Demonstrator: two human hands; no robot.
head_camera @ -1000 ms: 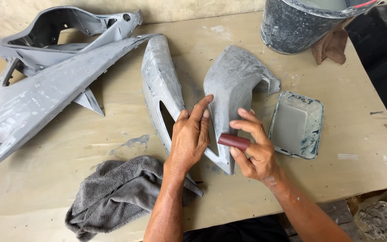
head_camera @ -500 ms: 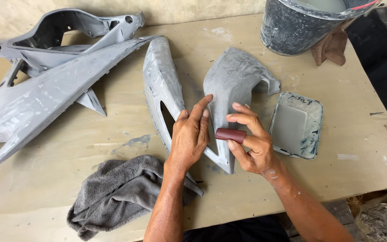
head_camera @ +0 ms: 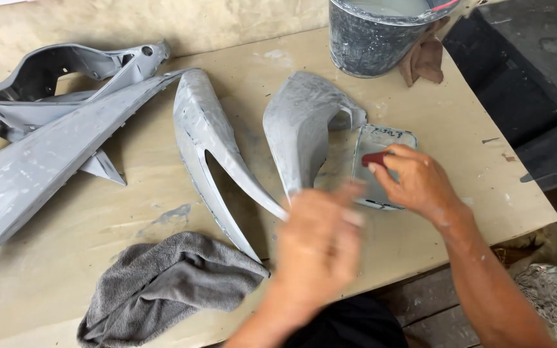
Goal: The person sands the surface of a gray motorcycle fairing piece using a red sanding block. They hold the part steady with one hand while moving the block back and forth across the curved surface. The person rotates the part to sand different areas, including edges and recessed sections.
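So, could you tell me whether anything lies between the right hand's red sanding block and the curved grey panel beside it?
Nothing visible does. The right hand holds the red block over the shallow grey tray, and the curved grey panel lies right beside it.

— What's at the back of the table (head_camera: 130, 212)?
— A grey spattered bucket (head_camera: 381, 45) at the far edge, with a brown rag (head_camera: 427, 61) touching its right side.
— And on the left?
— A long pointed grey panel (head_camera: 46, 174) lying slantwise. Behind it lies an open frame piece (head_camera: 66, 77), the same dull grey.
— Anything near the front?
— A crumpled grey towel (head_camera: 169, 283) at the near edge, with a darker smear (head_camera: 169, 214) on the board just beyond it.
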